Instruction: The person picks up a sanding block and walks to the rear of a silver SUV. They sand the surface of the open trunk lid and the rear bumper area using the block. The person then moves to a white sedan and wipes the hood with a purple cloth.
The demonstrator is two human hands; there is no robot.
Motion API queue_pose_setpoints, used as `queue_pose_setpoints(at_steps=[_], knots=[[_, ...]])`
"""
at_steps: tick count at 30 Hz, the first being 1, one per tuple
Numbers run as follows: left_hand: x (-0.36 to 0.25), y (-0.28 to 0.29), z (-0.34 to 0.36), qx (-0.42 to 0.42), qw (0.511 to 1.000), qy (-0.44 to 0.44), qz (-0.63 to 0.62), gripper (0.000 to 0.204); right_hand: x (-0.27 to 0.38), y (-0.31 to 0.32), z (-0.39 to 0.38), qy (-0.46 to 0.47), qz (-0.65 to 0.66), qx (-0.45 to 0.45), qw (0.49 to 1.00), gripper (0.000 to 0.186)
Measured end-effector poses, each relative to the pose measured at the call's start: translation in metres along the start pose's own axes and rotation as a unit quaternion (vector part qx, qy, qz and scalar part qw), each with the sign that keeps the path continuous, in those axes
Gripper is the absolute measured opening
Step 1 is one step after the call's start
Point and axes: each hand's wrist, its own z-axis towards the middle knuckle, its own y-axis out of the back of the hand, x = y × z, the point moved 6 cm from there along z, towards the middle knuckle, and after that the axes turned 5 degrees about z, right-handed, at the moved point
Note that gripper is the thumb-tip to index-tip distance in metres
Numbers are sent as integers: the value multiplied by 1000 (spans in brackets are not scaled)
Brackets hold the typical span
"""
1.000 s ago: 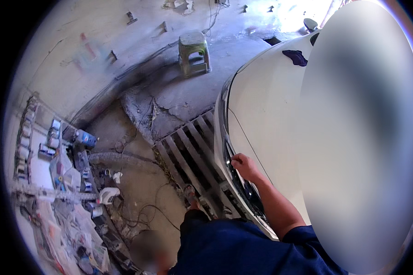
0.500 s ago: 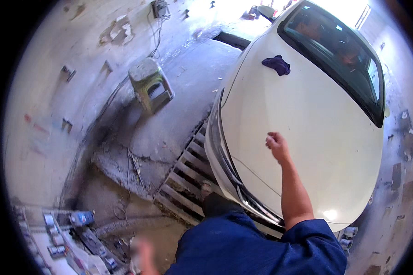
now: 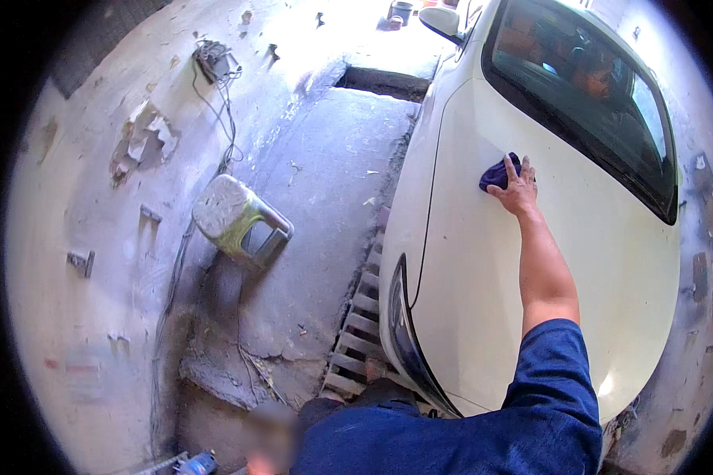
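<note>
A dark purple cloth lies bunched on the white bonnet of a car, below the windscreen. My right hand rests palm down on its right part, fingers spread and pointing toward the windscreen. The thumb reaches out to the left along the cloth's lower edge. My right arm stretches far forward over the bonnet. Down at the lower edge, left of my dark blue shirt, my left hand shows only in part. A blur covers its fingers, so whether it holds anything cannot be seen.
A worn plastic stool stands left of the car near the peeling wall. A slatted floor grate runs alongside the car's front. Farther back lies an open floor pit. A blue container sits at the lower edge.
My right hand has reached forward across the bonnet and come down on the cloth. The view has shifted toward the windscreen, and most of the clutter at lower left has left the picture.
</note>
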Motion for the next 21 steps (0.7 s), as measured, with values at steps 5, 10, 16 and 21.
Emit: queue_pose_setpoints(at_steps=[5,10,16,21], knots=[[-55,14,127,21,992,-125,22,23,6,-16,31,-25,2,21,999,58],[-150,13,292,39,801,-539,259,25,-24,-9,50,-172,116,-148,967,44],[-392,21,458,107,951,-290,9,35,107,4,48,-151,560,-239,779,37],[-742,58,254,320,785,-530,-41,46,288,-19,65,-144,716,-87,677,26]])
